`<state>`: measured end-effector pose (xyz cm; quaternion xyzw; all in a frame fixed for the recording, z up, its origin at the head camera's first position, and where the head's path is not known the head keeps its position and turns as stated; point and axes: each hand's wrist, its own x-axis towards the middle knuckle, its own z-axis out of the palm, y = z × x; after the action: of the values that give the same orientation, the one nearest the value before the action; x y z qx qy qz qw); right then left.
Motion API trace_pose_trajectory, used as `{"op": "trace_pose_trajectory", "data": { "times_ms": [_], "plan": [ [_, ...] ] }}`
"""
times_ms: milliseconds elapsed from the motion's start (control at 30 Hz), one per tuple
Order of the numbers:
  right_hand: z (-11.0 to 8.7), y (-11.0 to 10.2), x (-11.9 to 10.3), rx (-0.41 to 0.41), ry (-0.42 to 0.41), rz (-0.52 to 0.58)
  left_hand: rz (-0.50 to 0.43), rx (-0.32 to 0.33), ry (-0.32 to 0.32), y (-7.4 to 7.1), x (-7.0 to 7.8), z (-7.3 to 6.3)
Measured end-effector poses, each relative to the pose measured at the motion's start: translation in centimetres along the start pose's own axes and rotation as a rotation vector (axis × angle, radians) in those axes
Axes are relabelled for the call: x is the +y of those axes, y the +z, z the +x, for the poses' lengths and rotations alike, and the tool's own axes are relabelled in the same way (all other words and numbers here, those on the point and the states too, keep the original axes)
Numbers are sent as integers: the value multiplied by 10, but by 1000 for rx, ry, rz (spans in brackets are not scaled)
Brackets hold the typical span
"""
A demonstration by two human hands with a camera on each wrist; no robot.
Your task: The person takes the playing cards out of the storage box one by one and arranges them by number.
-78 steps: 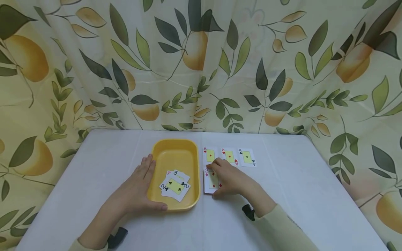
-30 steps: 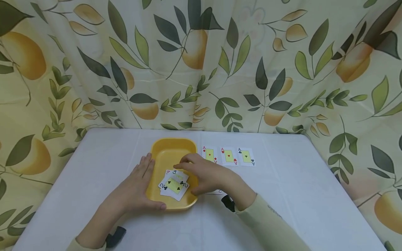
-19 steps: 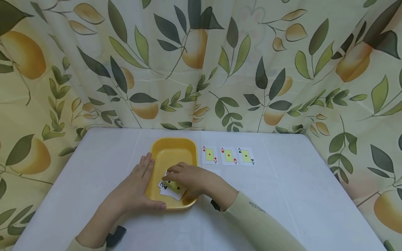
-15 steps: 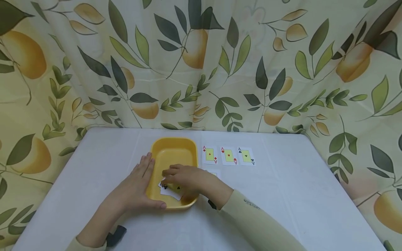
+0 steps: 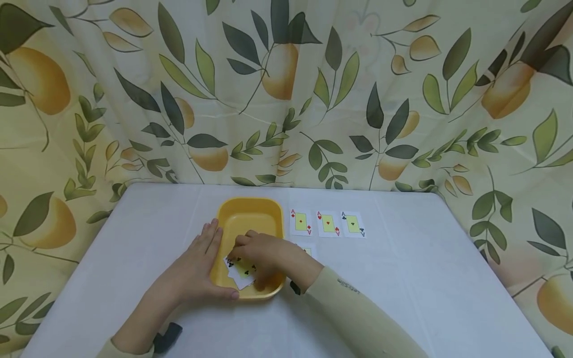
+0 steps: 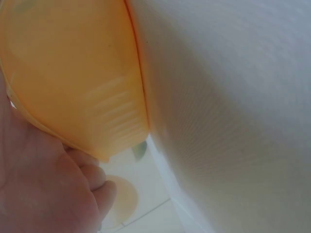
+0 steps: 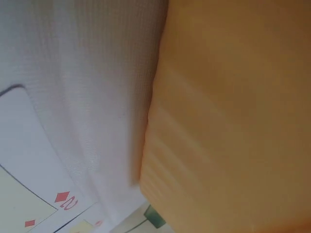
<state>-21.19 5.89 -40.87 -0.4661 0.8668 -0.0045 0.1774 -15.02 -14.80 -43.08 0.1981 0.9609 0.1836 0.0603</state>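
Note:
In the head view a yellow tray [image 5: 250,206] stands on the white table. My left hand [image 5: 192,271] lies with straight fingers along its left side, the thumb by the near rim. My right hand [image 5: 266,253] reaches inside with bent fingers and pinches a club playing card [image 5: 245,271], thumb at its right edge. Other overlapping cards are mostly hidden under that hand. A two of diamonds [image 5: 308,248] sits right of the tray, largely covered by the right forearm; the right wrist view shows its corner [image 7: 63,196]. The left wrist view shows the tray's outer wall [image 6: 82,73] beside the left fingers.
Right of the tray, an ace of diamonds [image 5: 301,223], an ace of hearts [image 5: 329,223] and an ace of clubs [image 5: 353,224] lie face up in a row. A patterned curtain [image 5: 286,124] hangs behind the table [image 5: 403,278].
My right hand has moved left from the two of diamonds into the tray and onto the cards there. Those cards have shifted slightly. My left hand stays at the tray's side.

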Motion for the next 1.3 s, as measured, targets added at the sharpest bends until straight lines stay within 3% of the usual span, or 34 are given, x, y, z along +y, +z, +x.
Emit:
{"op": "trace_pose_trajectory", "data": {
  "times_ms": [333,767,1067,1300],
  "plan": [
    [9,2,-5,25,11,-43,-5,9,5,0,0,-1],
    [16,-2,-10,-42,102,-91,-7,24,26,1,-1,-1],
    [8,2,-8,58,48,-85,-1,24,23,0,1,-2],
    [-10,-12,-3,163,45,14,0,20,20,1,0,-2]
  ]
}}
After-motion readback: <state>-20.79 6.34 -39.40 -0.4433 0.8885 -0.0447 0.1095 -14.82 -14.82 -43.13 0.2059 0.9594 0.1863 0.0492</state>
